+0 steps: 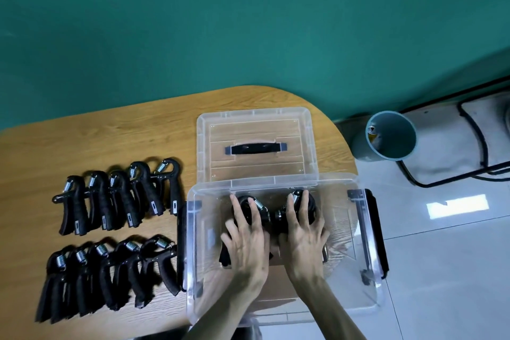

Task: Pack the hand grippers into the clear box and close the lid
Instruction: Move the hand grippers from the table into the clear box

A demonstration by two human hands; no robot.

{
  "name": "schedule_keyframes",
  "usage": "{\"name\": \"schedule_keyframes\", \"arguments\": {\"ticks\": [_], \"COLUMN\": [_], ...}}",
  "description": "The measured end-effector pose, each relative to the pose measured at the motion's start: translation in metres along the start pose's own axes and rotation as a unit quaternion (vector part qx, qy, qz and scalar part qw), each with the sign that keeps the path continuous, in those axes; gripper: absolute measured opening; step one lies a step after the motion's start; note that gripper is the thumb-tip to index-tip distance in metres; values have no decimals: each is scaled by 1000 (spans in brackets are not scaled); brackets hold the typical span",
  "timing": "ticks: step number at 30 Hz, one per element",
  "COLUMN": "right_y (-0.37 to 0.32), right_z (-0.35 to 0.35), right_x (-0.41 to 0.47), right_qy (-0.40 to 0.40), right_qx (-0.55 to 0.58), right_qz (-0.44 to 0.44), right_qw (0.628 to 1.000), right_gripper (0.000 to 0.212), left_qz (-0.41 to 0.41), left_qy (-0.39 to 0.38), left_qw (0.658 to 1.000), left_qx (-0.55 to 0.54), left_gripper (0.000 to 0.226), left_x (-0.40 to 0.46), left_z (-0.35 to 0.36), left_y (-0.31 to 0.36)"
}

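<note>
The clear box [193, 257] stands open at the table's right end, with black latches on both sides. Inside it, my left hand [245, 243] lies flat on a black hand gripper [262, 208], fingers spread. My right hand [302, 237] rests the same way on a second hand gripper [280, 215] beside it. The clear lid [255, 146] with a black handle lies flat on the table behind the box. Left of the box, several black hand grippers lie in two rows, an upper row [121, 199] and a lower row [110, 276].
The wooden table [110, 132] has a rounded right end; the box overhangs its right edge. A blue-grey bin [386, 138] stands on the tiled floor to the right, next to a black metal frame [469, 174]. A teal wall lies behind.
</note>
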State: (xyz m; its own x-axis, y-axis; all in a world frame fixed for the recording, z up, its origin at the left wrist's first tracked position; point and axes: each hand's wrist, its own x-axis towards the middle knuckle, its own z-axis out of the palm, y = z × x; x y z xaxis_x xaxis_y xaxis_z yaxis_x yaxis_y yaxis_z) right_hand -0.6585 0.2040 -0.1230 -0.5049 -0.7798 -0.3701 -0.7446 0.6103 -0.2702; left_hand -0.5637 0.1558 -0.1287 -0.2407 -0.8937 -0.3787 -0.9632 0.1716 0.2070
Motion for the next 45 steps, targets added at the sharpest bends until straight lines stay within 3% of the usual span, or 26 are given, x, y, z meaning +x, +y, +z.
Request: {"name": "schedule_keyframes", "arguments": {"ticks": [9, 20, 26, 33, 39, 45], "right_y": [6, 12, 13, 15, 2, -34], "right_z": [17, 28, 30, 24, -7, -44], "right_x": [11, 14, 16, 16, 1, -21], "right_qy": [-24, -12, 0, 6, 75, 123], "right_qx": [-43, -95, -117, -110, -83, -49], "right_qz": [8, -1, -3, -11, -44, -153], "right_qw": [999, 995, 993, 994, 993, 979], "right_gripper": [120, 127, 106, 114, 68, 58], "left_qz": [0, 3, 13, 34, 81, 178], "left_qy": [-2, 11, 32, 57, 57, 73], "left_qw": [1000, 1000, 999, 997, 994, 981], "left_qx": [15, 1, 9, 24, 46, 4], "left_gripper": [88, 82, 79, 68, 60, 48], "left_x": [6, 7, 7, 3, -5, -16], "left_z": [14, 24, 28, 13, -29, -82], "left_y": [-6, -10, -13, -14, -30, -44]}}
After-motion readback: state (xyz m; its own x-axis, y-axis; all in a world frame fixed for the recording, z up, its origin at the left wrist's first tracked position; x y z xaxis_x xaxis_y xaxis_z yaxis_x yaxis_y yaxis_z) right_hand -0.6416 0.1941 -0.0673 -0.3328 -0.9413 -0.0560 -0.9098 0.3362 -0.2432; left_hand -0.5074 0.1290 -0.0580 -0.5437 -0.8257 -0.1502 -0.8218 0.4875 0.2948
